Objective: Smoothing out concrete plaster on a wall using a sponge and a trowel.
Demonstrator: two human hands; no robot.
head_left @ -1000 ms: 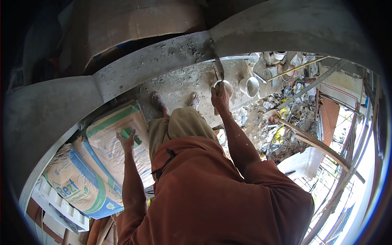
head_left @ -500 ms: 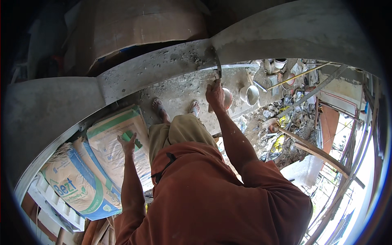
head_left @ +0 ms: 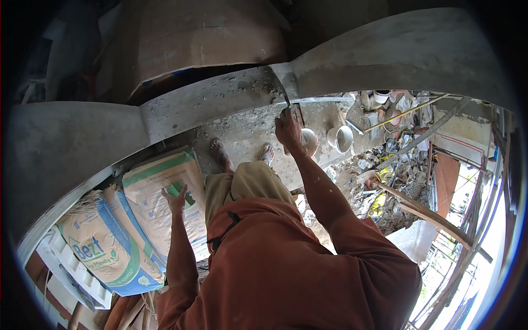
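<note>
My right hand (head_left: pixel 289 131) is closed round what looks like a trowel, its thin dark blade (head_left: pixel 282 88) seen nearly edge-on against the face of a grey cement ledge (head_left: pixel 212 96). Loose crumbs of wet mortar cling to the ledge left of the blade. My left hand (head_left: pixel 175 199) hangs at my side, thumb and fingers apart and holding nothing. In the picture it overlaps a large paper cement bag (head_left: pixel 157 190) with a green band; whether it touches the bag I cannot tell.
Left of me lies another paper bag with blue edges (head_left: pixel 104 242), beside a white plastic crate (head_left: pixel 69 275). Two buckets stand right of my feet, one whitish (head_left: pixel 341 140), one reddish (head_left: pixel 309 142). Rubble (head_left: pixel 407 165) and wooden poles (head_left: pixel 423 212) lie farther right.
My right hand has shifted slightly left and toward me along the ledge, with the blade. The view has tilted a little; my left hand stays low by the bags.
</note>
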